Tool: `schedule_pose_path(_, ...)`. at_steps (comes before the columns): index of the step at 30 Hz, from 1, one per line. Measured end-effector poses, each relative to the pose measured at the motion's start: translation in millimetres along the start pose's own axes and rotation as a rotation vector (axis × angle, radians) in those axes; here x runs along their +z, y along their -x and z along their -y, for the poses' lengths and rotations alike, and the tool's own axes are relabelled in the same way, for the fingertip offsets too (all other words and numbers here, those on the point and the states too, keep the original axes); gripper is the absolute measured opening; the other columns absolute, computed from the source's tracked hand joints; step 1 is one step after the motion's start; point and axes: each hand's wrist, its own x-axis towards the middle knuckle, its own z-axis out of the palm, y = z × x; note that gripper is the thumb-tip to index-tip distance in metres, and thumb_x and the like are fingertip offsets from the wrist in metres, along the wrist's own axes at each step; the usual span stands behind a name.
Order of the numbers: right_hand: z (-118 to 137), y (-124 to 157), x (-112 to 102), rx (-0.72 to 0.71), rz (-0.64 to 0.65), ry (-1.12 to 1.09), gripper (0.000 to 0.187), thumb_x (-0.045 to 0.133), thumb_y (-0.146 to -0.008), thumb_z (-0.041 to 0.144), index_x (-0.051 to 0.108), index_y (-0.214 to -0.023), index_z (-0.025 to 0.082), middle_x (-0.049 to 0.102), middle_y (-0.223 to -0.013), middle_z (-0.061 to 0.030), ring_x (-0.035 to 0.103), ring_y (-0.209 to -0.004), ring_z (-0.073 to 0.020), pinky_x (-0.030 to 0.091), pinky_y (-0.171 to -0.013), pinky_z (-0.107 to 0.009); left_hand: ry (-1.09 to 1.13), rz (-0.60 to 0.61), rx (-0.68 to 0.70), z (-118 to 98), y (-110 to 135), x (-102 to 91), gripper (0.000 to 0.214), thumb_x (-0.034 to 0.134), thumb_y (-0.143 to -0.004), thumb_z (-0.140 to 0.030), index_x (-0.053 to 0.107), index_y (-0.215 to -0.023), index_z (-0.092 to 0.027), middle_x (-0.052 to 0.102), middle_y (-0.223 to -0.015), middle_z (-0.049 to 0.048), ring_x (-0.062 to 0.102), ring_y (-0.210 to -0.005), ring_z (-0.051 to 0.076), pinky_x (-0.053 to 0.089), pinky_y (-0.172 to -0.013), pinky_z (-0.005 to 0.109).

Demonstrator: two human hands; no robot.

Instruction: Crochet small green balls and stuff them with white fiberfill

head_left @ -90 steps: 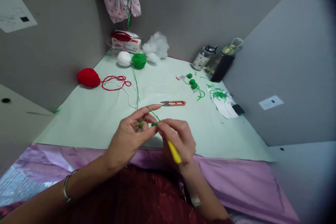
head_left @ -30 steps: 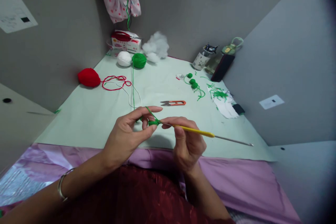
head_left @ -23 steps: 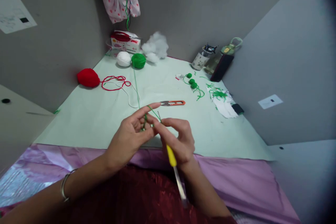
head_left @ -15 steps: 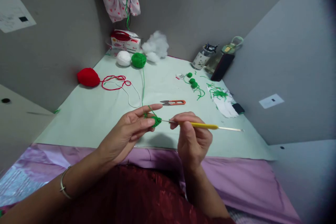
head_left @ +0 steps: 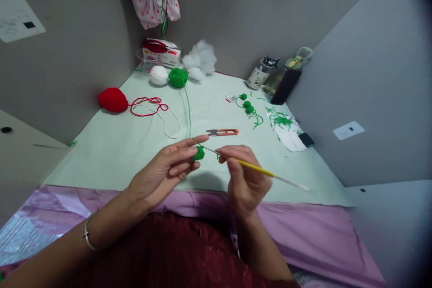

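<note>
Between the thumb and fingers of my left hand [head_left: 168, 162] is a small green crochet piece [head_left: 199, 153]. Green yarn runs over the raised index finger and back to the green yarn ball [head_left: 178, 78]. My right hand [head_left: 248, 180] is closed around a crochet hook [head_left: 256, 168] with a yellow handle, its rear end tilted down to the right and blurred. The hook's thin metal shaft reaches the top edge of the crochet piece. Just beyond the fingers lie orange thread snips [head_left: 222, 132] on the pale table cover [head_left: 141, 157].
A red yarn ball [head_left: 114, 100], a white yarn ball [head_left: 159, 75] and white stuffing [head_left: 200, 60] lie at the back left. Small green balls [head_left: 247, 104], a pen cup [head_left: 259, 75], a bottle [head_left: 290, 69], a dark phone-like slab [head_left: 286, 86] and green scraps [head_left: 281, 119] stand or lie right.
The hook has tilted, its rear end dropping and its tip rising to the piece's upper edge. The crochet piece has turned slightly in my left fingers, and the yarn strand has shifted right.
</note>
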Motion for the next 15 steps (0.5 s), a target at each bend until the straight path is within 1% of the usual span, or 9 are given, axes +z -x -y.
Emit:
schedule_pose_path(1,-0.4,-2.1,0.2,0.076,-0.029,-0.085,0.022,0.059,-0.100,0.017,0.078,-0.106,0.027,0.076,-0.089,-0.0034,0.068,-0.075,-0.0175,0.059,-0.067,-0.035,-0.016,-0.015,0.032,-0.3,0.0,-0.6,0.030,0.084,-0.081,-0.020,0.083,-0.110,-0.019,0.041,-0.055,-0.0109,0.023,-0.047,0.003,0.054,-0.079,0.022)
schedule_pose_path(2,-0.9,-3.6,0.7,0.137,-0.034,-0.153,0.019,0.060,-0.101,0.020,0.078,-0.102,0.026,0.075,-0.086,-0.0029,0.067,-0.072,-0.0168,0.058,-0.065,-0.034,-0.053,-0.024,0.068,0.0,0.1,-0.8,0.032,0.085,-0.080,-0.020,0.083,-0.111,-0.021,0.050,-0.061,-0.0080,0.031,-0.050,0.004,0.052,-0.074,0.020)
schedule_pose_path(3,-1.7,-4.4,1.4,0.176,-0.020,-0.200,0.018,0.061,-0.100,0.024,0.078,-0.099,0.026,0.075,-0.086,-0.0030,0.067,-0.072,-0.0166,0.058,-0.064,-0.034,-0.104,-0.023,0.104,1.0,0.5,-0.7,0.034,0.085,-0.079,-0.020,0.082,-0.113,-0.022,0.059,-0.070,-0.0046,0.039,-0.054,0.005,0.049,-0.067,0.019)
schedule_pose_path(5,-3.6,-4.3,2.8,0.225,0.032,-0.236,0.015,0.064,-0.099,0.027,0.078,-0.098,0.025,0.076,-0.089,-0.0035,0.069,-0.078,-0.0172,0.059,-0.067,-0.033,-0.216,-0.007,0.168,3.7,1.6,0.2,0.037,0.085,-0.081,-0.024,0.081,-0.118,-0.024,0.067,-0.084,0.0004,0.049,-0.065,0.009,0.041,-0.057,0.018)
schedule_pose_path(6,-4.6,-3.7,3.1,0.248,0.044,-0.238,0.014,0.065,-0.099,0.027,0.078,-0.098,0.024,0.077,-0.090,-0.0036,0.070,-0.079,-0.0171,0.059,-0.069,-0.033,-0.262,0.003,0.192,4.9,2.2,0.5,0.036,0.083,-0.083,-0.026,0.080,-0.119,-0.024,0.069,-0.088,0.0016,0.051,-0.069,0.010,0.039,-0.056,0.019)
schedule_pose_path(8,-6.6,-2.8,2.8,0.303,0.043,-0.259,0.014,0.063,-0.100,0.027,0.077,-0.099,0.023,0.077,-0.090,-0.0034,0.069,-0.077,-0.0158,0.059,-0.069,-0.032,-0.321,0.012,0.226,6.4,3.2,0.4,0.034,0.081,-0.086,-0.028,0.080,-0.120,-0.025,0.068,-0.091,0.0021,0.052,-0.073,0.012,0.041,-0.059,0.020)
schedule_pose_path(11,-7.5,-3.2,1.0,0.371,0.029,-0.365,0.017,0.059,-0.102,0.029,0.075,-0.098,0.022,0.076,-0.089,-0.0034,0.068,-0.071,-0.0139,0.059,-0.068,-0.031,-0.365,0.000,0.243,5.7,4.3,-1.7,0.033,0.080,-0.087,-0.028,0.080,-0.120,-0.027,0.066,-0.095,0.0020,0.053,-0.079,0.013,0.043,-0.065,0.021)
schedule_pose_path(13,-5.9,-4.3,-0.2,0.388,0.028,-0.411,0.019,0.057,-0.103,0.030,0.073,-0.098,0.021,0.077,-0.089,-0.0036,0.069,-0.071,-0.0138,0.059,-0.068,-0.030,-0.385,-0.013,0.251,4.3,5.0,-3.6,0.032,0.080,-0.087,-0.027,0.080,-0.119,-0.027,0.064,-0.094,0.0015,0.052,-0.079,0.013,0.043,-0.067,0.022)
schedule_pose_path(15,-2.8,-4.9,-1.4,0.377,0.034,-0.387,0.019,0.056,-0.104,0.030,0.072,-0.098,0.020,0.077,-0.089,-0.0039,0.070,-0.071,-0.0140,0.060,-0.068,-0.031,-0.407,-0.019,0.264,3.1,6.0,-5.3,0.030,0.079,-0.087,-0.026,0.081,-0.117,-0.028,0.062,-0.093,0.0010,0.052,-0.079,0.012,0.043,-0.069,0.022)
